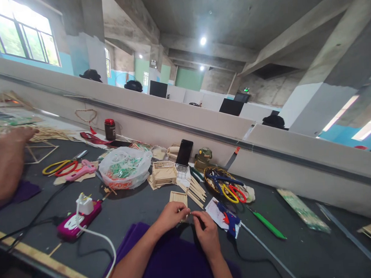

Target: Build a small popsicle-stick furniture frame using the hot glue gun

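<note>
My left hand (173, 213) is closed in a pinch, its fingertips almost meeting those of my right hand (206, 228). That hand is pinched shut too. Whatever lies between the fingers is too small to make out. Just beyond my left hand sits a small frame of wooden sticks (178, 197), partly hidden by it. Loose wooden sticks (195, 192) lie fanned out behind my hands. A blue hot glue gun (229, 220) rests on white paper to the right of my right hand. Farther back stands a box-shaped stick model (164, 174).
A plastic bag of green packets (125, 166) and a purple power strip (80, 221) are at left. A basket of tools (221, 179), a phone (184, 152) and a green cutter (267, 223) lie beyond and right. At far left, another person's hand (12, 150) reaches in.
</note>
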A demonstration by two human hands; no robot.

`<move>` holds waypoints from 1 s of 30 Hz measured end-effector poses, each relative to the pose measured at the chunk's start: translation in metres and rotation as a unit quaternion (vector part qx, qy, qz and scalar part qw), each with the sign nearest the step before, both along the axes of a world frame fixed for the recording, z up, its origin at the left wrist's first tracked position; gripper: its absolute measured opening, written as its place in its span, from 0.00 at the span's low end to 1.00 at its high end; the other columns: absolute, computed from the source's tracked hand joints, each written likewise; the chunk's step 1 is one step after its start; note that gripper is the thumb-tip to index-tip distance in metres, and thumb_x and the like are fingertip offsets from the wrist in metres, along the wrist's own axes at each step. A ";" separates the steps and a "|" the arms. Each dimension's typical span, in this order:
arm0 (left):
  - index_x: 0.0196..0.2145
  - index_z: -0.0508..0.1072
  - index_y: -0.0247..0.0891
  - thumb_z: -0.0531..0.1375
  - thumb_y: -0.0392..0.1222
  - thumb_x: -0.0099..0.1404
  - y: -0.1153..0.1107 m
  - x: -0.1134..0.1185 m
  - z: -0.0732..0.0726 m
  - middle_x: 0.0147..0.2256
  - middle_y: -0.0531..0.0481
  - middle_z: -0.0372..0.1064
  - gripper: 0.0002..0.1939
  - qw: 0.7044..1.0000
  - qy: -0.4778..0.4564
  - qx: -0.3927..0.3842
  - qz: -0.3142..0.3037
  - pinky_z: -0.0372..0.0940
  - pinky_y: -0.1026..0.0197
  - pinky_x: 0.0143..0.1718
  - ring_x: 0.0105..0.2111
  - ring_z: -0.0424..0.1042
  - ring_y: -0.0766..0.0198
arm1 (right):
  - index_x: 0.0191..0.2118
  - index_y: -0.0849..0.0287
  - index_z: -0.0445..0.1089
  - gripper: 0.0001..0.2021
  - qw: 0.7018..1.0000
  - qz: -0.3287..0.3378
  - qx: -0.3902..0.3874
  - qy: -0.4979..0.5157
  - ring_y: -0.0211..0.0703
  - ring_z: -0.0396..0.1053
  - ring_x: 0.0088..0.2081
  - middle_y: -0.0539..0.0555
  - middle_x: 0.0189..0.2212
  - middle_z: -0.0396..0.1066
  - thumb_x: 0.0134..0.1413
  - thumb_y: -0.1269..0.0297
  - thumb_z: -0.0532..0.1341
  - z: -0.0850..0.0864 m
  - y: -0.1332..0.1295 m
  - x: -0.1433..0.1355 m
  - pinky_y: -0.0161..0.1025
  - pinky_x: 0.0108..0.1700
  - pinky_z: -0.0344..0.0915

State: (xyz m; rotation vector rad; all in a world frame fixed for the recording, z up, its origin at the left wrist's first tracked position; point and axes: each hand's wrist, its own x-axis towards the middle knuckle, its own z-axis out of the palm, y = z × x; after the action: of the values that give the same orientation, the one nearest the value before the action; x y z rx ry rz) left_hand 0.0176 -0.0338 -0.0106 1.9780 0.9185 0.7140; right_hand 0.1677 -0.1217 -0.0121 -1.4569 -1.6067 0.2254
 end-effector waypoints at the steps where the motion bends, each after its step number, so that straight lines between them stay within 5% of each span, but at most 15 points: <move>1: 0.25 0.75 0.33 0.52 0.51 0.62 0.000 0.000 0.000 0.21 0.52 0.69 0.21 1.000 0.000 -0.004 -0.001 0.54 0.68 0.25 0.22 0.61 0.68 | 0.38 0.56 0.72 0.11 1.000 0.001 0.001 0.000 0.44 0.70 0.36 0.55 0.33 0.72 0.60 0.64 0.52 0.001 0.000 0.000 0.39 0.40 0.66; 30: 0.24 0.74 0.33 0.51 0.49 0.63 0.001 0.001 -0.002 0.21 0.53 0.67 0.20 1.000 -0.002 0.004 -0.009 0.52 0.68 0.25 0.23 0.61 0.68 | 0.40 0.54 0.73 0.12 1.000 0.012 0.011 0.005 0.42 0.69 0.35 0.53 0.31 0.72 0.60 0.65 0.52 0.003 -0.001 -0.001 0.37 0.39 0.66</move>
State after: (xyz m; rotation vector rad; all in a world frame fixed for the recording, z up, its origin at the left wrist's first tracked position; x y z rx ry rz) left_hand 0.0185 -0.0332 -0.0129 1.9880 0.8951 0.7124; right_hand 0.1667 -0.1224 -0.0093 -1.4189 -1.6149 0.2273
